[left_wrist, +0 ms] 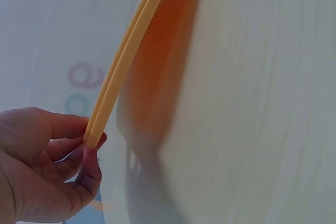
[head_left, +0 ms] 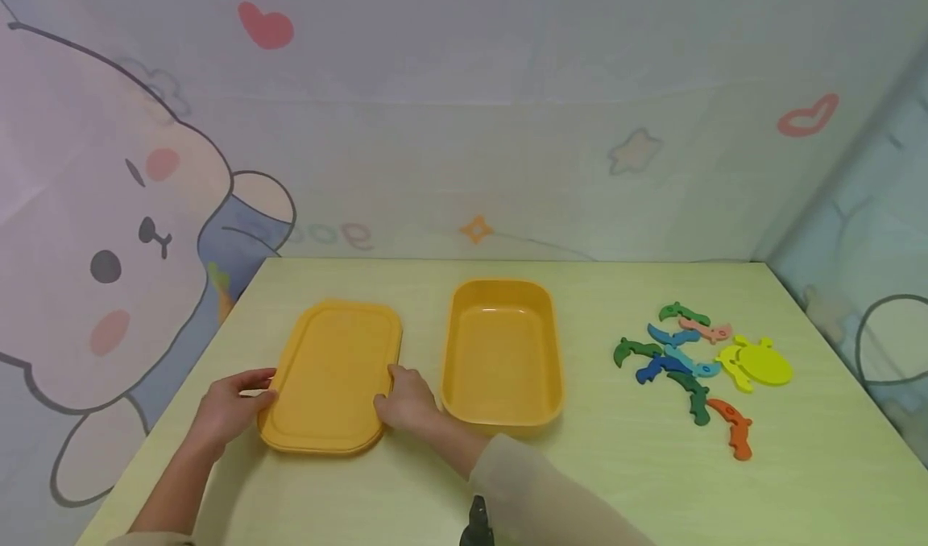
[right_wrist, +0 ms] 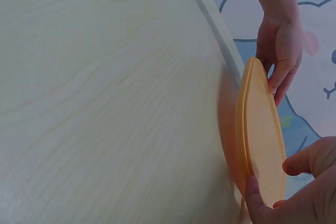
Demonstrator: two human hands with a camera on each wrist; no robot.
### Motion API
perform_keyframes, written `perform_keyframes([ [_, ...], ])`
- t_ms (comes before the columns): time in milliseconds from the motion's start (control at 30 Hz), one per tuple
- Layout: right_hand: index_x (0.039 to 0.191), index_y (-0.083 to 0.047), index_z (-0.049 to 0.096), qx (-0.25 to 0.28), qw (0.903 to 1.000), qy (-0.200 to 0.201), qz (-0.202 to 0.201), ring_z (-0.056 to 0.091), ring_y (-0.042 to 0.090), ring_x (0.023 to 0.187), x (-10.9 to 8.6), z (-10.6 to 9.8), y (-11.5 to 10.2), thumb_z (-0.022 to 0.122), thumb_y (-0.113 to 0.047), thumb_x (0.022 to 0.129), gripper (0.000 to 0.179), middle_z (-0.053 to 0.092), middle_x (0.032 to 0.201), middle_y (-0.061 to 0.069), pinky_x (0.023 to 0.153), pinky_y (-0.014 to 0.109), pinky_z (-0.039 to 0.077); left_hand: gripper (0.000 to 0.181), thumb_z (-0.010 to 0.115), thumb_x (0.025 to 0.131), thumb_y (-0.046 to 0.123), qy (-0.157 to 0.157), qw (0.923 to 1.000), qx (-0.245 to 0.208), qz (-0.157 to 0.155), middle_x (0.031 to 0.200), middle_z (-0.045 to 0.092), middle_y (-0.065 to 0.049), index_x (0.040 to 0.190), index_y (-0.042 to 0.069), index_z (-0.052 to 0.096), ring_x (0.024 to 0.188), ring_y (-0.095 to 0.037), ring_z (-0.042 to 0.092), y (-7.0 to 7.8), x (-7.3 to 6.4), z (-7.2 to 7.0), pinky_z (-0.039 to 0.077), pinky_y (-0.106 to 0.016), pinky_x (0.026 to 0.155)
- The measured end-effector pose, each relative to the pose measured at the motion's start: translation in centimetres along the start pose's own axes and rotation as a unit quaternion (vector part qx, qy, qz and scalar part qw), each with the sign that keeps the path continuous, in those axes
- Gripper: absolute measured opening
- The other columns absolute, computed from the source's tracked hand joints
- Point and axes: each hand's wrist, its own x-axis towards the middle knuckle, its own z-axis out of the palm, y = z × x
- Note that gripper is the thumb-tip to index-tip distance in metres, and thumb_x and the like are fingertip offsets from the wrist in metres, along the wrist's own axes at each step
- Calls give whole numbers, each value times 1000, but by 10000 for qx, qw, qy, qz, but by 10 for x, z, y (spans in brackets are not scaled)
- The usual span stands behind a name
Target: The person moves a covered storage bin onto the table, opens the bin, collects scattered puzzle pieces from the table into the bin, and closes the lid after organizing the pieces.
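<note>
A yellow rounded-rectangle lid [head_left: 333,377] is on the left side of the table, slightly above the surface, its shadow beneath it. My left hand [head_left: 230,407] pinches its left edge; the left wrist view shows thumb and fingers of that hand [left_wrist: 47,166] on either side of the rim. At the opposite edge, my right hand [head_left: 412,401] grips the lid, thumb and fingers about the rim in the right wrist view. Some right fingers are hidden by the lid. Just right of this hand stands a matching yellow box [head_left: 502,353], uncovered, with nothing visible inside.
Several flat animal-shaped pieces in green, blue, pink and orange [head_left: 732,429] lie in a loose cluster at the table's right. Beside them is a bright yellow turtle-like piece [head_left: 764,365]. A printed cloth [head_left: 507,127] hangs behind the pale table [head_left: 616,481].
</note>
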Motion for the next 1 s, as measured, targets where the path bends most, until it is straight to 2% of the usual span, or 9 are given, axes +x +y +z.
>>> perform_keyframes([
  [333,132,1,46,90,9999,35,110,50,28,118,2,3,4,58,-11,84,51,52,128,17,92,38,46,44,59,86,13,45,9995,294,43,112,59,-27,124,-8,52,95,-35,61,-2,1,7,47,-21,61],
  [567,132,2,46,146,9999,37,73,50,29,119,1,4,5,57,-12,84,51,52,127,18,94,39,45,45,57,87,14,-39,9997,239,-80,115,56,-28,124,-9,51,89,-28,61,-3,2,9,46,-22,60],
  [833,131,3,46,182,9998,51,60,54,27,114,-1,2,4,57,-12,84,50,54,125,18,89,37,48,45,59,84,14,-34,9992,392,-90,111,58,-27,122,-10,52,80,-20,59,-2,2,12,45,-23,60],
  [1000,130,3,47,177,9998,85,30,53,30,115,-1,2,5,57,-13,85,49,55,124,19,91,39,47,44,61,84,14,-130,9991,392,-120,109,61,-25,120,-10,54,73,-12,57,-2,2,13,45,-24,59],
])
